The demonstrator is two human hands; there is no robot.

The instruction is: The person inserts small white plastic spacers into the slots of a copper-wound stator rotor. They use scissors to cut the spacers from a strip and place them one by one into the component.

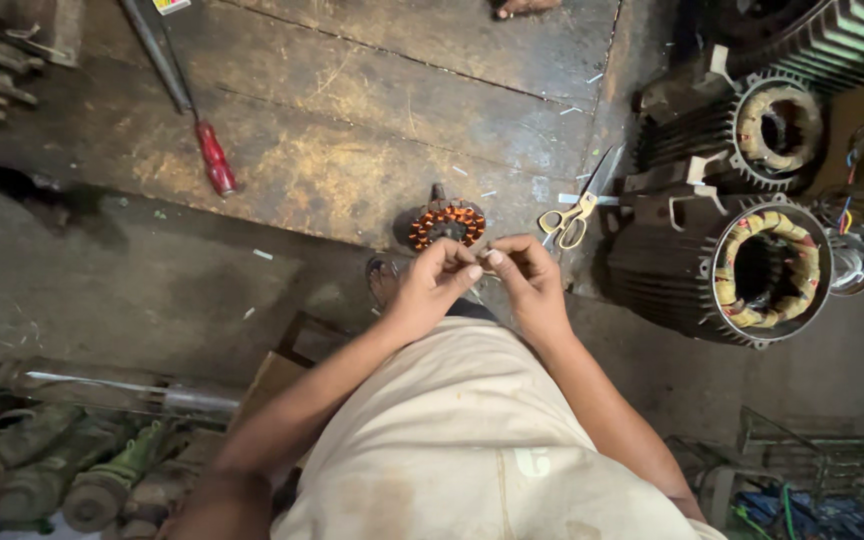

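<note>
The fingers (pixel 469 268) of the left hand (pixel 434 285) and the right hand (pixel 524 278) are brought together at their tips, and something very small and pale, perhaps a thin strip or a bit of wire, is pinched between them; what it is cannot be told at this size. The two hands are held touching each other above the lap, in front of a pale shirt (pixel 472 440). Just beyond the fingertips a small wound coil ring (pixel 445 224) with orange windings is seen resting on the wooden floor (pixel 352 120), untouched at this moment. A pair of yellow-handled scissors (pixel 574 212) is laid just beside the right hand, blades pointing away. Further right, two ribbed motor housings are stood on their sides: the nearer housing (pixel 722 270) shows yellow and red windings inside, the farther housing (pixel 742 125) pale ones. Well apart on the left, a red-handled screwdriver (pixel 214 158) is laid on the boards. As far as can be judged, the work is somewhere in the middle: the coil ring appears already wound, small pale scraps are scattered on the floor, yet the pinched piece is not yet fitted to anything, and the ring is left waiting below.
</note>
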